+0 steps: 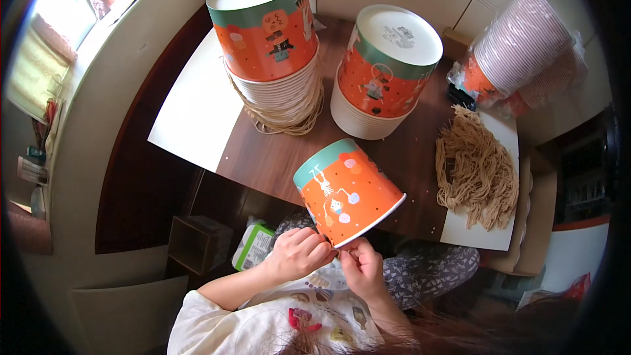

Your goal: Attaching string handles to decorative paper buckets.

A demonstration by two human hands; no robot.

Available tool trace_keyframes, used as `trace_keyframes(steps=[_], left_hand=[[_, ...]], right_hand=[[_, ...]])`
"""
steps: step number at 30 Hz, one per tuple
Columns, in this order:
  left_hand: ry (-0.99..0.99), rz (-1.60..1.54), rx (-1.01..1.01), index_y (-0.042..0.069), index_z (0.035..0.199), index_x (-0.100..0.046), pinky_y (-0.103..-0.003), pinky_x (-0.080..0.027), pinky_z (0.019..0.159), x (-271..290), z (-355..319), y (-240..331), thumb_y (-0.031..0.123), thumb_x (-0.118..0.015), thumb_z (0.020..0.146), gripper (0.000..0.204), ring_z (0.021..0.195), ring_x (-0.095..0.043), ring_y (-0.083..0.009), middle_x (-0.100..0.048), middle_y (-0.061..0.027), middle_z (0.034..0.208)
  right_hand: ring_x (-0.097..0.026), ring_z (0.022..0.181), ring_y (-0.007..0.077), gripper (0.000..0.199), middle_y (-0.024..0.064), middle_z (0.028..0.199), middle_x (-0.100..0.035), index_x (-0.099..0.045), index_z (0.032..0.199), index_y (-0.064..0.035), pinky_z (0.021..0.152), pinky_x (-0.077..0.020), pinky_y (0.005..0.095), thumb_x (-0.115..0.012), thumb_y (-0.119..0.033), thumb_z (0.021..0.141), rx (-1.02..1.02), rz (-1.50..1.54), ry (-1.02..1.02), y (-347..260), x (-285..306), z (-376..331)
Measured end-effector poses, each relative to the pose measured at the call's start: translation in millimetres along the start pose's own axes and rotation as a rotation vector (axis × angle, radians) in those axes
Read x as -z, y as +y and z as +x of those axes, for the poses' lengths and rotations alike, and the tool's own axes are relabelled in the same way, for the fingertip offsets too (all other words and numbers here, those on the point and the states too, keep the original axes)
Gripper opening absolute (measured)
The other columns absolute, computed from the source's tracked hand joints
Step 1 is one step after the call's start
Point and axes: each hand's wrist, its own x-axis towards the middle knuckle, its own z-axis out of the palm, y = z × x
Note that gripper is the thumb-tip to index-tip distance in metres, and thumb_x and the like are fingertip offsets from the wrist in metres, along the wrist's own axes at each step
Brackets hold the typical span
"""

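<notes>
An orange and teal paper bucket (pixel 346 190) is held tilted over the near edge of the dark wooden desk (pixel 276 158), its closed bottom turned away and its white rim turned down toward the person. The rim is pinched at its lowest point by both hands: the left hand (pixel 299 253) is closed on it from the left, with the fingers (pixel 320 242) curled and pressed together, and the right hand (pixel 363 268) is closed on it from the right. What exactly is between the fingertips cannot be told.

On the desk, two stacks of the same buckets are set upside down. The left stack (pixel 273 46) is ringed at its base by loose beige cords (pixel 289 118); the right stack (pixel 381 69) is near it. Open desk surface is left between these stacks and the held bucket. To the right, a bundle of beige cords (pixel 476 171) is laid on a white sheet (pixel 473 233) at the desk's right edge, and a bagged stack of buckets (pixel 519 46) is lying behind it.
</notes>
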Motion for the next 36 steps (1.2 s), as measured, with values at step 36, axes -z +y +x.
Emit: trace_keyframes(steps=[36], left_hand=[[0.036, 0.001, 0.196, 0.008, 0.061, -0.044, -0.031, -0.044, 0.042, 6.4, 7.5, -3.9, 0.012, -0.069, 0.061, 0.025, 0.046, -0.053, -0.0195, -0.045, -0.0036, 0.054]], right_hand=[[-0.058, 0.049, 0.0175, 0.032, 0.0017, 0.059, -0.058, -0.055, 0.102, -0.0084, 0.044, -0.0459, 0.0296, -0.066, -0.022, 0.075, 0.255, -0.583, -0.103, -32.9, 14.6, -27.4]])
